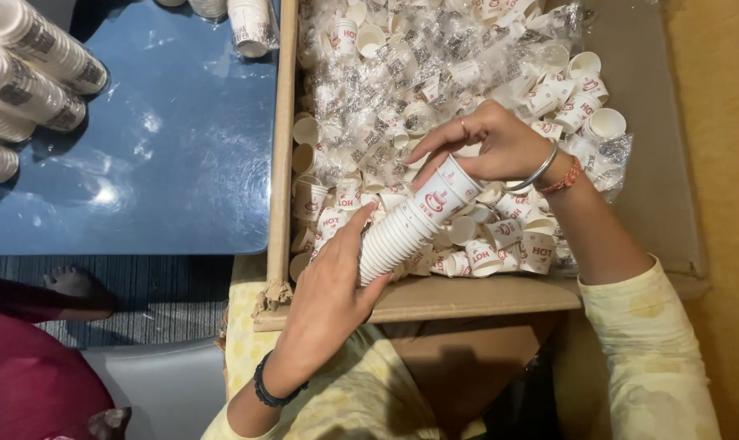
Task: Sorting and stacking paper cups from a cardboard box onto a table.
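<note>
A stack of small white paper cups with red print (406, 228) lies tilted over the front of a cardboard box (475, 295). My left hand (333, 289) grips the lower end of the stack. My right hand (487, 147) closes its fingers on the top cup of the stack. The box holds many loose paper cups (581, 102) mixed with crumpled clear plastic wrappers (434, 57).
A glossy blue table (165, 147) lies left of the box. Wrapped sleeves of stacked cups (35, 69) rest at its far left, and another sleeve (251, 24) at its top edge. A person's bare foot (72, 281) and red garment (35, 383) show at lower left.
</note>
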